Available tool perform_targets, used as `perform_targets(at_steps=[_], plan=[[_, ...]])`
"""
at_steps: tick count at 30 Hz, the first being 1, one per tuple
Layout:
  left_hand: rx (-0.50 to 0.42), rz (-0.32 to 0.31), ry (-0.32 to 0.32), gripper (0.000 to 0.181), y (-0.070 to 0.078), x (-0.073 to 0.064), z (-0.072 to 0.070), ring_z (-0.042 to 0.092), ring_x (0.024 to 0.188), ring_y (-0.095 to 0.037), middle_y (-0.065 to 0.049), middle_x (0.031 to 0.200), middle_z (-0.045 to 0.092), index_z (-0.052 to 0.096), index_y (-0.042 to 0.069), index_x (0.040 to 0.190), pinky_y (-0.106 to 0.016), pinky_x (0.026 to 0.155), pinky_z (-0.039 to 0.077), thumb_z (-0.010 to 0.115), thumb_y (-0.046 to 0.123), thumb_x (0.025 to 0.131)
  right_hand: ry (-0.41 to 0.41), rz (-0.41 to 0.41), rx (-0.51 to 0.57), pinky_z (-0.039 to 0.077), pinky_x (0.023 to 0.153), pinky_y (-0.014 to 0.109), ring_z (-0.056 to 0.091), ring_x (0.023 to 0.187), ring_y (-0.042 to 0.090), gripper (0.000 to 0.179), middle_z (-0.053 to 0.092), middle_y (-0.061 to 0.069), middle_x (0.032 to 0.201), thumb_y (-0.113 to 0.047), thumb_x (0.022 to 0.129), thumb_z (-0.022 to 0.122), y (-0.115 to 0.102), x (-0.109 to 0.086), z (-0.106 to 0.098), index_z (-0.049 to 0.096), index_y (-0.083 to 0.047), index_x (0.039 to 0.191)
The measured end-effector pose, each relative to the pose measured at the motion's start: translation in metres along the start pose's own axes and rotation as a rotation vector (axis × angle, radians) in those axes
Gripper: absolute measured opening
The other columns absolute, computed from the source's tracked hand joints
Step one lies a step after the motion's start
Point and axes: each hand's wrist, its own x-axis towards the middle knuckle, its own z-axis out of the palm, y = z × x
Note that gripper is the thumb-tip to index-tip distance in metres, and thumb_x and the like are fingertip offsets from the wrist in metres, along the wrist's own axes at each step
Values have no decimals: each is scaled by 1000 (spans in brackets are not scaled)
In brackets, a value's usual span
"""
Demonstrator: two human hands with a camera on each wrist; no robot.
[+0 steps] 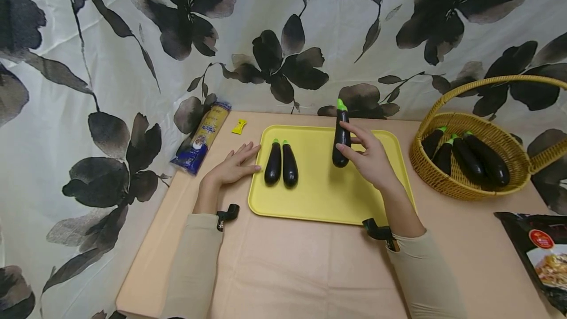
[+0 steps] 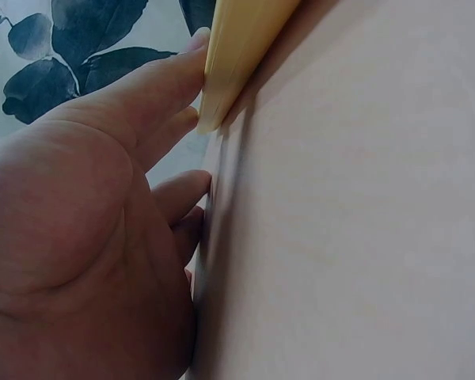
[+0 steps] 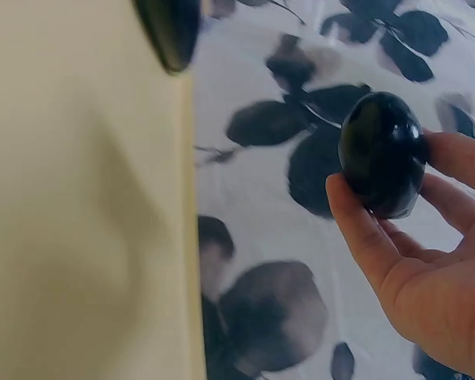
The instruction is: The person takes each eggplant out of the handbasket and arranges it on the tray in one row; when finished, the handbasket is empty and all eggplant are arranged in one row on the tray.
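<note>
Between the thumb and fingers of my right hand (image 1: 369,156) is a dark glossy eggplant (image 1: 341,137) with a green stem, held above the right half of a yellow tray (image 1: 319,203). The right wrist view shows the rounded end of this eggplant (image 3: 382,154) in the fingers, raised off the tray. Two more eggplants, one on the left (image 1: 273,163) and one beside it (image 1: 290,165), lie side by side on the tray's left part, stems away from me. My left hand (image 1: 235,164) rests at the tray's left edge, fingers extended, thumb touching the rim (image 2: 214,87).
A wicker basket (image 1: 431,181) with a tall handle stands right of the tray, holding several eggplants (image 1: 487,159). A blue and yellow pasta packet (image 1: 204,137) lies at the back left, near a small yellow wrapper (image 1: 239,126). A black food bag (image 1: 538,255) lies at the right.
</note>
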Motion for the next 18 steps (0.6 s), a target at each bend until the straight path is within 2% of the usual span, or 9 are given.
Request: perform_targets(at_steps=[5, 18], plan=[[12, 8, 0, 81, 0, 0, 1, -4, 164, -28, -6, 177, 8, 27, 26, 167, -56, 130, -11, 63, 55, 100, -72, 24, -6, 57, 95, 52, 56, 133, 42, 60, 48, 16, 150, -17, 101, 71, 6, 1, 19, 50, -26, 156], [32, 15, 5, 80, -2, 0, -1, -3, 164, -29, -7, 176, 9, 27, 27, 167, -56, 131, -11, 62, 55, 100, -201, 95, -63, 58, 99, 53, 56, 134, 40, 57, 51, 11, 155, -27, 102, 70, 16, 7, 55, 51, -23, 155]])
